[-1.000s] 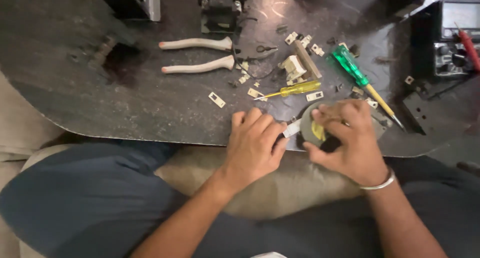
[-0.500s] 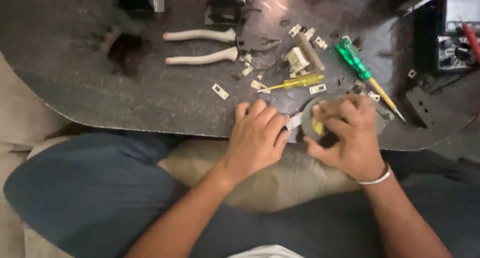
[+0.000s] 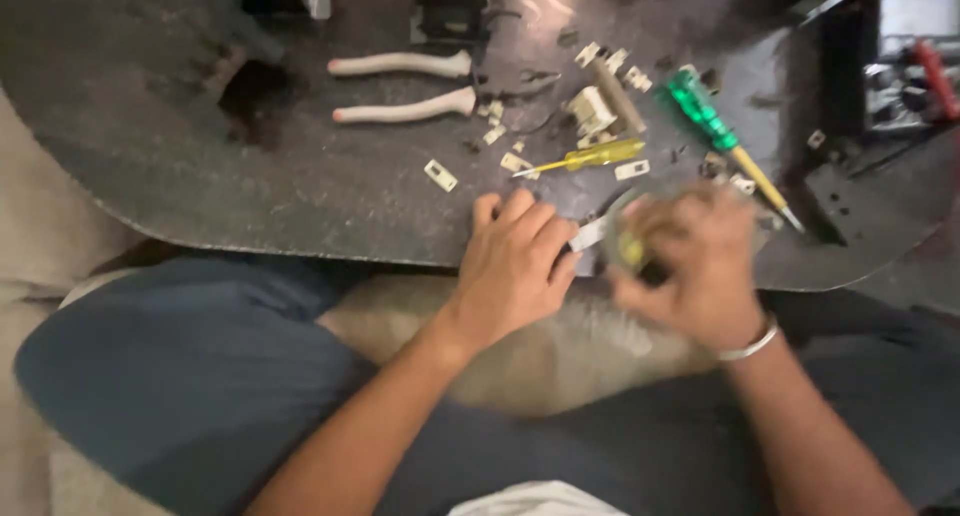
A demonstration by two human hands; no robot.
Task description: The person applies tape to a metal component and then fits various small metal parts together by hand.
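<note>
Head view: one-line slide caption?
Both hands, left and right, work a small part at the dark board's edge; pliers, screwdrivers beyond.
</note>
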